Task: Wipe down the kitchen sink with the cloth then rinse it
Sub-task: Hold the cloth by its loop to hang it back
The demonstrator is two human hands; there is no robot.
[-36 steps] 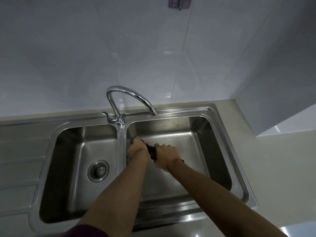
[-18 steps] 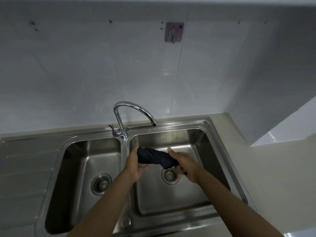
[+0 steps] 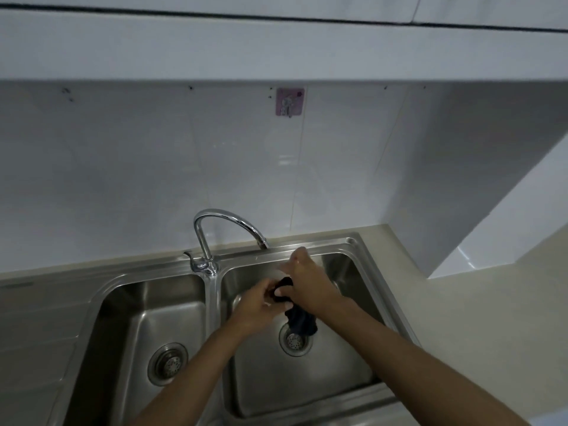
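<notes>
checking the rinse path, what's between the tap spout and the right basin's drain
In the head view, the dark cloth, gripped by the left hand and right hand, hangs there.

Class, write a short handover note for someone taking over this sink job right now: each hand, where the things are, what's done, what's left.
Left hand: grips the bunched top of the dark cloth.
Right hand: pinches the same cloth, with some fingers extended.
Things: the cloth hangs over the right basin, just above its drain strainer. The faucet spout points over this basin, and no water is visible.
Done: cannot tell how much has been wiped.
Left: finish any wiping, then rinse.
</notes>
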